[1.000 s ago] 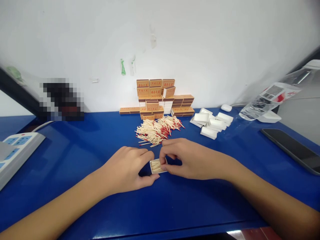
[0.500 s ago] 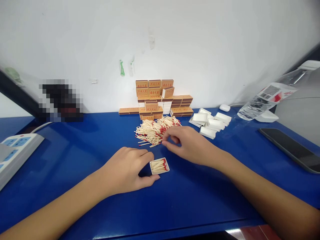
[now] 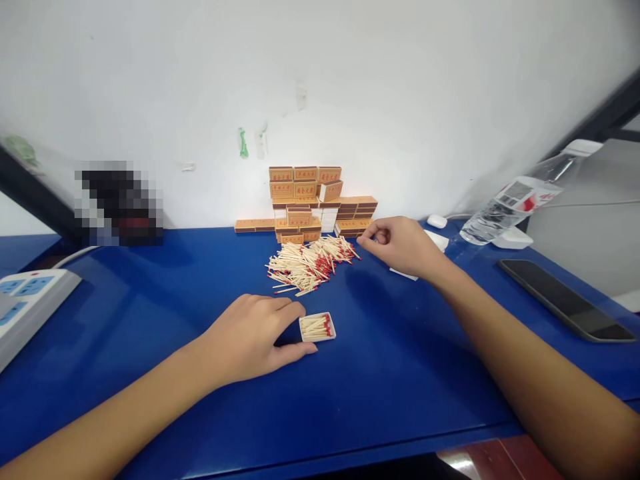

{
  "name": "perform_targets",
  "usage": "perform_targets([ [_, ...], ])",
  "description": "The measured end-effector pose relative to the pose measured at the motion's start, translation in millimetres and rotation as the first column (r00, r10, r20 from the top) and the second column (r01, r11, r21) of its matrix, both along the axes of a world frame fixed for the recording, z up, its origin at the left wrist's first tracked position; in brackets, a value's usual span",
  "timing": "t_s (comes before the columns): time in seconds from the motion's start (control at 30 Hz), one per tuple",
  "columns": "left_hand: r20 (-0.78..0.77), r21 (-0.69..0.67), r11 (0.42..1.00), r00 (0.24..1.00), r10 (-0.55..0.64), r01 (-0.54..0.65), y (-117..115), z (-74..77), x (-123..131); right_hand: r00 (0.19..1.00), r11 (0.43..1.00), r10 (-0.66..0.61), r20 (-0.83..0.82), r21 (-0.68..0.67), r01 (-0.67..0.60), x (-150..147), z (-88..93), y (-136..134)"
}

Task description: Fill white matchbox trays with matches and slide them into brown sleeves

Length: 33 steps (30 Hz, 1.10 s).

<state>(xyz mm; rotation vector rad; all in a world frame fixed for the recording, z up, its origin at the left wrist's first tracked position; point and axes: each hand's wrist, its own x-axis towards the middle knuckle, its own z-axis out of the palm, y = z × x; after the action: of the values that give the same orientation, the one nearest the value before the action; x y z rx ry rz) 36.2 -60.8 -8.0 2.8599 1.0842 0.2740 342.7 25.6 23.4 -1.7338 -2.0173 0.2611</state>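
My left hand [image 3: 257, 337] rests on the blue tabletop, with thumb and forefinger around the left end of a small white matchbox tray [image 3: 303, 338]. Red-tipped matches [image 3: 316, 326] lie lengthwise in that tray, heads toward the right. Just beyond is a loose heap of matches [image 3: 310, 263]. My right hand [image 3: 403, 245] is raised over the far right side of the heap, its thumb and forefinger pinched together; whether anything is between the tips is too small to make out. Behind the heap, printed matchboxes [image 3: 306, 190] stand stacked against the wall.
Right of the heap, white empty trays [image 3: 437, 240] are mostly hidden behind my right hand. Farther right are a white earbud case [image 3: 437, 221], a leaning plastic bottle [image 3: 520, 197] and a phone [image 3: 565, 300]. A power strip [image 3: 37, 307] lies at the left edge.
My right hand has moved away from the front of the match heap, up and to the right, now covering most of the white trays. My left hand stays at the filled tray.
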Motion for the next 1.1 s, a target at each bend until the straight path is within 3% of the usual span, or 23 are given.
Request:
perform_targets([
  [0.2,0.023,-0.001,1.000,1.000,0.003,-0.003,2.2,-0.6,0.1,0.990,0.974,0.099,0.103,-0.215,-0.075,-6.4,9.1,36.4],
  [0.33,0.025,-0.005,1.000,1.000,-0.004,0.004,2.6,-0.2,0.0,0.978,0.948,0.148,0.146,-0.302,-0.098,-10.8,9.1,46.2],
  [0.67,0.059,-0.003,1.000,0.998,-0.012,0.012,3.8,-2.2,-0.9,0.989,0.974,0.102,0.107,-0.214,-0.077,-14.2,-4.9,42.7],
  [1.1,0.041,-0.002,1.000,0.999,-0.008,0.009,3.1,-0.8,-0.8,0.992,0.975,0.114,0.051,-0.197,-0.102,-9.8,-11.2,40.8],
])
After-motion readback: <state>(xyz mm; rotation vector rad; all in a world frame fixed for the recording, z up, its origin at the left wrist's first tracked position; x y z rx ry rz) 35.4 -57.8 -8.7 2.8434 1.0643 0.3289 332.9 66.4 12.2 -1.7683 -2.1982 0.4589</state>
